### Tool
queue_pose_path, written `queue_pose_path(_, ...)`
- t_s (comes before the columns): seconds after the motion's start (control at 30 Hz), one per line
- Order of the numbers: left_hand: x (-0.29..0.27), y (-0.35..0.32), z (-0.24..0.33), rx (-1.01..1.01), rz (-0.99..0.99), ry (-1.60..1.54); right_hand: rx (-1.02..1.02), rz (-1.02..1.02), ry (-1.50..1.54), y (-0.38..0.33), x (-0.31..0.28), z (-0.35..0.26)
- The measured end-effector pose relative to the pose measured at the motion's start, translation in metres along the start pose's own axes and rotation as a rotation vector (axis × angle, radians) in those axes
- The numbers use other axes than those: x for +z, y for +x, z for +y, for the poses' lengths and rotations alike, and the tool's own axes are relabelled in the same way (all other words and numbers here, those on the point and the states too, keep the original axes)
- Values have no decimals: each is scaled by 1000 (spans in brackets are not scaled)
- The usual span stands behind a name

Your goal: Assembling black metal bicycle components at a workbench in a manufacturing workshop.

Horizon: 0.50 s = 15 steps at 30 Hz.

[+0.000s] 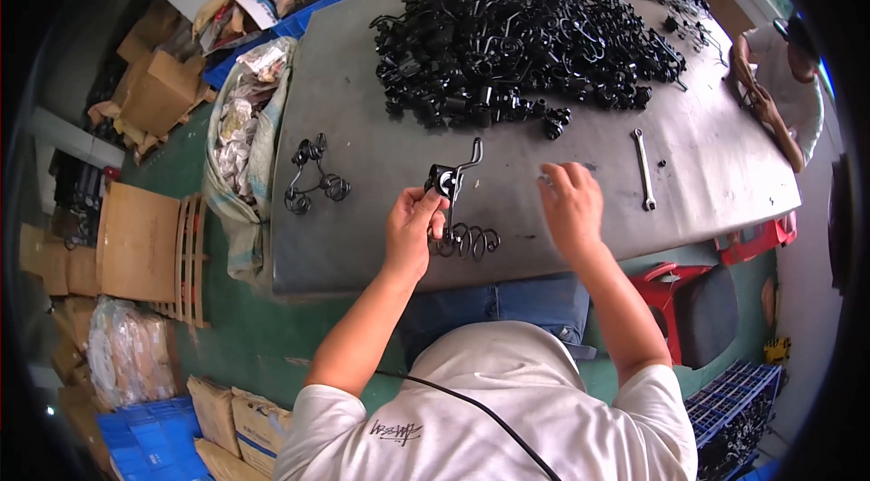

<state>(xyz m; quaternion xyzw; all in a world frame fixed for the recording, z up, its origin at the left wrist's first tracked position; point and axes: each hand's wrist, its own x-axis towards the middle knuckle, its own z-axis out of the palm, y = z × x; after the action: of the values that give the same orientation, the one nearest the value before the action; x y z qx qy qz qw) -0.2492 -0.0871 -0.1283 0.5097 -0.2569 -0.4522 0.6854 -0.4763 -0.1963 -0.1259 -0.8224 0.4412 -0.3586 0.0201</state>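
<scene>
At table (353, 250) | coiled black part (449, 187), long axis fore-aft, crank (477, 151) away | left fingers (430, 201) pinching it; right fingers (577, 177): can't tell

- The left hand (414, 223) is pinching firmly, its thumb pointing forward.
- The right hand (575, 205) is hovering well apart, back upward, fingers curling loosely.
- The left forearm (367, 322) and right forearm (623, 304) are angling inward from bent elbows.

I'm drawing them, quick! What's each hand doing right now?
Left hand: closed, holding a black coiled metal part.
Right hand: partly curled; can't tell whether it pinches something small.
</scene>
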Motion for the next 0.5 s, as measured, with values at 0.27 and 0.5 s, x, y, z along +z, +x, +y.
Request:
queue_pose_path(0.27, -2, 3, -13, -47, -53, -59, -95, -312, 19, -8, -7, 47)
queue_pose_path(0.5, 1, 4, -11, -75, -71, -52, -354, -785, 212, 30, -22, 11)
